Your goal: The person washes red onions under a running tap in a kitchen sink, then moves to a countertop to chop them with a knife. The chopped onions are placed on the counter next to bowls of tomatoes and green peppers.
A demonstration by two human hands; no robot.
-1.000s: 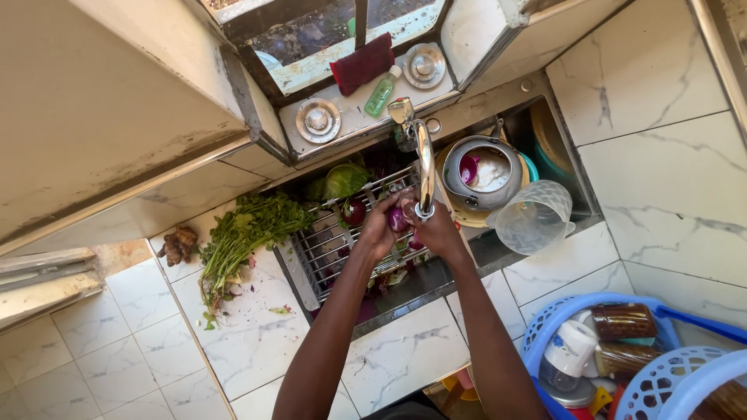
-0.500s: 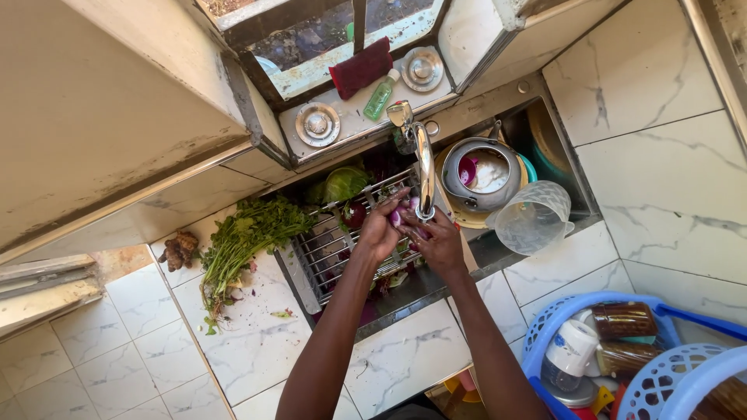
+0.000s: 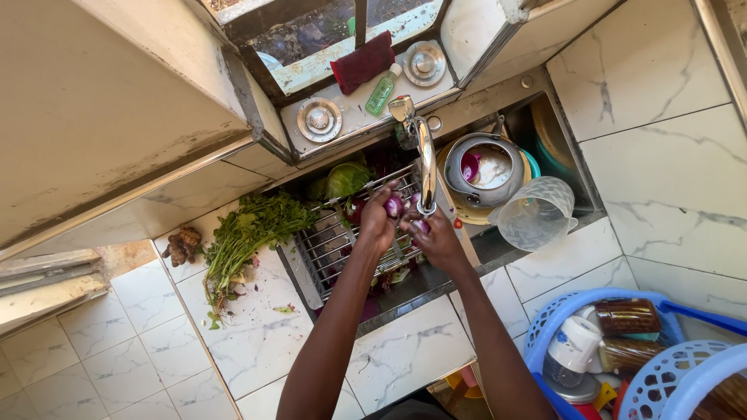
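From the head view, a red onion (image 3: 394, 205) is gripped in the left hand (image 3: 377, 222) under the tap (image 3: 426, 159), above the wire rack (image 3: 334, 245) over the sink; a second onion (image 3: 420, 226) is held by the right hand (image 3: 436, 239) (fingers closed round it). Herbs (image 3: 249, 233) are laid at the counter's edge beside the rack.

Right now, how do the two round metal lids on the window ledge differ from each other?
The left round metal lid lies by the ledge's left end, beside the window frame; the right round metal lid lies farther back, past the green plastic bottle and dark red cloth. The right one catches brighter sunlight. Both are silver, knobbed and lie flat.
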